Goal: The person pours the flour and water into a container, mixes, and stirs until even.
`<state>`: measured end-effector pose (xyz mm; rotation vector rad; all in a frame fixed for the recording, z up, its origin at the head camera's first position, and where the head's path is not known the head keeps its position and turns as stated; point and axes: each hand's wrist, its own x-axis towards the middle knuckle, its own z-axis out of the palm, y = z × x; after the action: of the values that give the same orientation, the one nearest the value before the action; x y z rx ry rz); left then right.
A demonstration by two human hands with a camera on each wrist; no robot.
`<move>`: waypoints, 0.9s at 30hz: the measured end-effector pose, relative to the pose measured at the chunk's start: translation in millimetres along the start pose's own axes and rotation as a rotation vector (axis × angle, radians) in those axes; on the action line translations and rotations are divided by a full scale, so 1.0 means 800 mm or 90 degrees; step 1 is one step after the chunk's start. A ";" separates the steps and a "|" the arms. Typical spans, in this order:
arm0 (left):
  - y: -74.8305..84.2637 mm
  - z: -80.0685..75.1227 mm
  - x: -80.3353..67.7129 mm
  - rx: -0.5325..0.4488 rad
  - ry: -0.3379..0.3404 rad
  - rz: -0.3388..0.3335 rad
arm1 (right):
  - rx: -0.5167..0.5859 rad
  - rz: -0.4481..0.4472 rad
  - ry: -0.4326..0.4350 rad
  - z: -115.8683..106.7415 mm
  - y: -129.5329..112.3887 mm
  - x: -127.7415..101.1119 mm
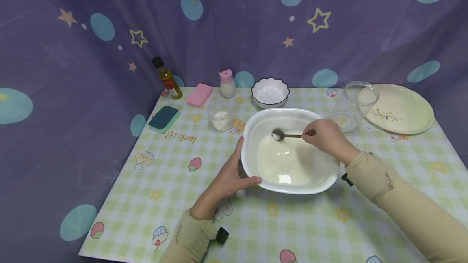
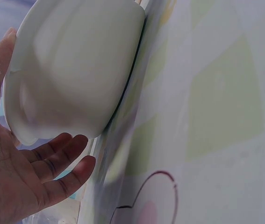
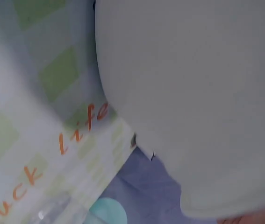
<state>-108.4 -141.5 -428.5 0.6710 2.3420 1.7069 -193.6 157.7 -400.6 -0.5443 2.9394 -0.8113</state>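
Metal glints at the right hand [image 1: 326, 136], which pinches the thin handle of a small steel spoon [image 1: 278, 134] carrying a white lump over the wide white ceramic bowl [image 1: 252, 133]. The left hand [image 1: 230, 177] cups the bowl's near-left rim with relaxed fingers [image 2: 62, 151], apparently steadying it. The bowl sits mid-table on the green checked cloth [image 1: 175, 173], holding a shallow, glossy milky liquid.

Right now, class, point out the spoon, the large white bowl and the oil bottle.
spoon [image 1: 278, 134], head view, on its round scoop.
large white bowl [image 1: 252, 129], head view, on its bare left rim.
oil bottle [image 1: 169, 80], head view, on its amber body.
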 end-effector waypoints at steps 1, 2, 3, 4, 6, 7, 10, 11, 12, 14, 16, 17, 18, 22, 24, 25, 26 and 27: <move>0.000 0.000 0.000 -0.002 0.000 0.000 | -0.004 0.004 0.000 -0.003 0.001 -0.001; 0.000 0.000 0.000 -0.003 0.000 0.001 | -0.007 0.009 0.000 -0.006 0.003 -0.002; -0.001 0.001 0.000 -0.005 0.000 0.001 | -0.009 0.013 -0.002 -0.008 0.004 -0.004; -0.001 0.001 0.000 -0.005 0.000 0.000 | -0.014 0.014 -0.001 -0.011 0.005 -0.006; 0.000 0.001 0.000 -0.002 0.000 -0.005 | -0.025 0.012 0.003 -0.015 0.008 -0.010; 0.000 0.001 0.000 0.000 0.000 -0.008 | -0.032 0.007 0.005 -0.017 0.010 -0.012; 0.002 0.001 -0.001 0.008 0.000 -0.021 | -0.052 -0.021 0.020 -0.020 0.014 -0.020; 0.002 0.001 -0.001 0.009 0.001 -0.023 | -0.057 -0.033 0.026 -0.021 0.014 -0.023; 0.003 0.001 -0.001 0.009 0.001 -0.025 | -0.062 -0.043 0.033 -0.022 0.015 -0.026; 0.003 0.001 -0.001 0.008 0.000 -0.025 | -0.071 -0.060 0.049 -0.024 0.015 -0.032; 0.004 0.001 -0.001 0.005 -0.001 -0.020 | -0.079 -0.072 0.069 -0.026 0.015 -0.038; 0.003 0.001 -0.001 0.004 -0.001 -0.017 | -0.084 -0.078 0.081 -0.026 0.015 -0.041; 0.003 0.001 -0.001 0.002 -0.002 -0.014 | -0.090 -0.084 0.094 -0.026 0.015 -0.044; -0.011 0.003 0.000 -0.012 0.004 -0.005 | -0.133 -0.147 0.164 -0.024 0.017 -0.054; -0.024 0.004 0.001 -0.015 0.007 -0.005 | -0.160 -0.195 0.197 -0.023 0.019 -0.058; -0.030 0.004 0.002 -0.012 0.009 -0.007 | -0.174 -0.221 0.211 -0.022 0.020 -0.060; -0.035 0.005 0.003 -0.009 0.011 -0.008 | -0.182 -0.246 0.222 -0.022 0.021 -0.062; -0.040 0.005 0.003 -0.003 0.012 -0.008 | -0.188 -0.268 0.229 -0.022 0.023 -0.063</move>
<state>-117.4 -144.9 -459.3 0.6417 2.3494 1.7195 -154.6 198.1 -397.4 -1.1830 3.3561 -0.5419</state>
